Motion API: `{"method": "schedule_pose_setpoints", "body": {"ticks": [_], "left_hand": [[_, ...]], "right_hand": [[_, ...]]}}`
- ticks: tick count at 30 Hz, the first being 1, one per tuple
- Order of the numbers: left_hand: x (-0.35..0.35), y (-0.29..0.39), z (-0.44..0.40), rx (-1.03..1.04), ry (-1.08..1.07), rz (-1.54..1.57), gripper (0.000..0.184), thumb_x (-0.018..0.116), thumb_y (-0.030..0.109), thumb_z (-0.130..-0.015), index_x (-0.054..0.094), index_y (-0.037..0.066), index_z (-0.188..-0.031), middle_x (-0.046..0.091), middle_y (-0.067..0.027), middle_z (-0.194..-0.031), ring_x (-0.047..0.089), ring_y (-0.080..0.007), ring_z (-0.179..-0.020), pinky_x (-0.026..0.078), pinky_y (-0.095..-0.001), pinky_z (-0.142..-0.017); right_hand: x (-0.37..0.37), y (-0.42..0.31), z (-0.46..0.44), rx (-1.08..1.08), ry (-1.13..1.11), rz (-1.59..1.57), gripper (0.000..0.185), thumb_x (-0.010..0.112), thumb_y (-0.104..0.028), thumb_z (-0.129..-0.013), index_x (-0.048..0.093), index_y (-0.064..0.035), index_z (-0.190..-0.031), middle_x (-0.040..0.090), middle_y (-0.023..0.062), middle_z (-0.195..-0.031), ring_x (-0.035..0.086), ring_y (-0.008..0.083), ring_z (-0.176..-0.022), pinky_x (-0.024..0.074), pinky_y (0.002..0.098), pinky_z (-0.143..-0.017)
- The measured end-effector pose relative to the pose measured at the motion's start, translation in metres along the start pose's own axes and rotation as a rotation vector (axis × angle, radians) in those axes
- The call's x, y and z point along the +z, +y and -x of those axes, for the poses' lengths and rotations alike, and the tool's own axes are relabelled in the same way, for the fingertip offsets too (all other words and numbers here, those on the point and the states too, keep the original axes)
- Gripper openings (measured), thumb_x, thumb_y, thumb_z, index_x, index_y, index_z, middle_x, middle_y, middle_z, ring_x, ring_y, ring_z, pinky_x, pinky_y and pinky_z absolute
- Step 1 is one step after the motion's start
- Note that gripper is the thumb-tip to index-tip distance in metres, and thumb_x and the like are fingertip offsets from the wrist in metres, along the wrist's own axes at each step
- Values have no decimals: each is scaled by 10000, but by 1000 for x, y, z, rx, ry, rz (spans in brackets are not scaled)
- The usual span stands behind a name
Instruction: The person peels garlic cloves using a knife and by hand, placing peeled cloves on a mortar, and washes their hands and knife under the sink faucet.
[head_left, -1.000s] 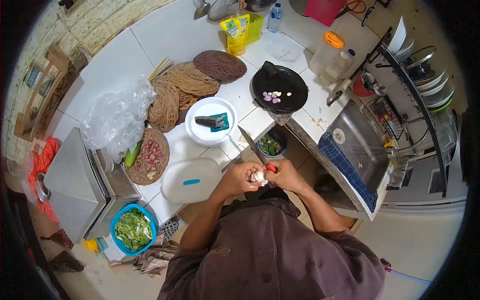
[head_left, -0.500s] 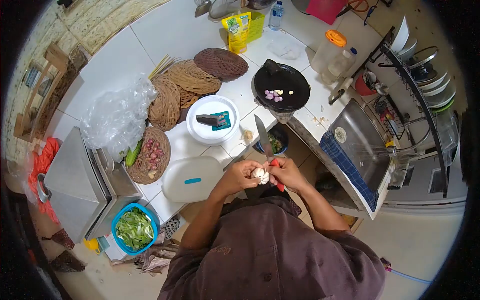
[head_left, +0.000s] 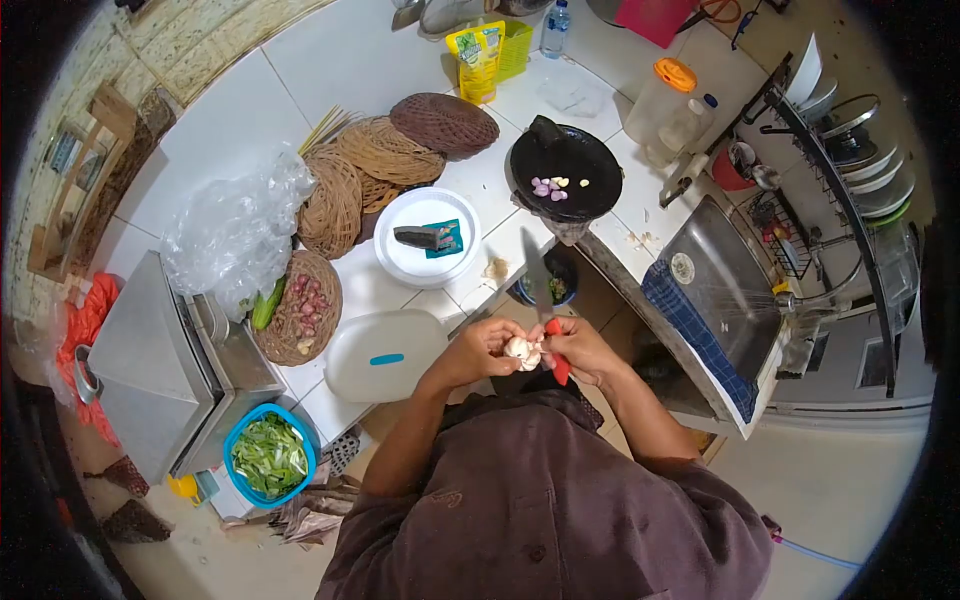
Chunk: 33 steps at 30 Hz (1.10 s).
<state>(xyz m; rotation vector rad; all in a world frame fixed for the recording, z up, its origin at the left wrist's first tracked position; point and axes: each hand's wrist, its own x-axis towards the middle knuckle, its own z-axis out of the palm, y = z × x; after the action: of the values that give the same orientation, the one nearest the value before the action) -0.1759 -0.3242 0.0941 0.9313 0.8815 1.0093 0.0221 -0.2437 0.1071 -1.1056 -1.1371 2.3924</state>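
Note:
A white garlic bulb (head_left: 520, 350) is pinched in the fingers of my left hand (head_left: 480, 352), in front of my body. My right hand (head_left: 585, 352) grips the red handle of a knife (head_left: 536, 275), whose blade points up and away from me. The right fingertips also touch the garlic from its right side. Beyond the hands, a black stone mortar (head_left: 565, 175) holds peeled shallots (head_left: 549, 188) and a few pale cloves. On the counter edge nearby lie some papery skins (head_left: 496, 268).
A white plate (head_left: 386, 262) with a dark piece and a teal sachet stands left of the mortar. Further left are a basket of shallots (head_left: 306, 312), a pale lid (head_left: 350, 375) and a blue tub of cut greens (head_left: 235, 470). The sink (head_left: 715, 270) lies at right, a cloth on its edge.
The knife blade has tilted slightly and looks blurred. The garlic has turned a little in my fingers, and its pieces look more spread apart.

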Motion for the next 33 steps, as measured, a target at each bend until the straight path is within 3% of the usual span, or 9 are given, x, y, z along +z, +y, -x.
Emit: {"method": "schedule_pose_setpoints", "body": {"ticks": [2, 5, 8, 11, 20, 33], "left_hand": [[-6, -5, -2, 67, -22, 125, 391, 669, -21, -733, 509, 1, -1089, 605, -59, -976, 576, -111, -908, 466, -240, -765], [-10, -3, 2, 70, 120, 210, 406, 677, -6, -744, 499, 15, -1108, 604, -54, -990, 573, -113, -915, 463, -247, -775], [-11, -4, 2, 60, 175, 188, 444, 697, -5, -734, 494, 12, -1129, 613, -95, -1015, 596, -163, -934, 482, -289, -810], [-4, 2, 5, 83, 169, 190, 373, 682, 15, -776, 507, 17, -1106, 601, -56, -1002, 574, -117, -903, 463, -263, -794], [-5, 0, 4, 99, 192, 137, 381, 661, -6, -789, 504, 5, -1136, 597, -57, -1020, 564, -124, -954, 454, -269, -836], [2, 12, 15, 112, 204, 102, 392, 633, -18, -812, 508, -16, -1184, 601, -65, -1036, 570, -106, -920, 461, -250, -821]], "right_hand": [[-7, 3, -3, 37, -48, -258, 172, 492, 18, -822, 565, 55, -974, 583, 102, -807, 511, 133, -597, 431, 251, -557], [-14, 10, -10, -5, -69, -418, 216, 464, 10, -825, 539, 55, -1022, 584, 145, -876, 520, 173, -644, 449, 281, -588], [-8, 2, -2, -13, -35, -448, 230, 461, -6, -827, 526, 45, -1041, 582, 170, -935, 525, 187, -685, 457, 291, -612], [-5, 0, 0, 0, -38, -483, 222, 469, -23, -839, 533, 38, -1043, 592, 159, -933, 533, 183, -673, 462, 285, -605], [-8, 8, 0, -7, 25, -415, 192, 548, -6, -839, 549, -7, -1031, 607, 112, -914, 537, 135, -602, 456, 268, -535], [9, 0, 7, -21, 47, -191, 166, 639, -135, -853, 566, -26, -954, 586, 52, -807, 512, 95, -562, 413, 225, -482]]}}
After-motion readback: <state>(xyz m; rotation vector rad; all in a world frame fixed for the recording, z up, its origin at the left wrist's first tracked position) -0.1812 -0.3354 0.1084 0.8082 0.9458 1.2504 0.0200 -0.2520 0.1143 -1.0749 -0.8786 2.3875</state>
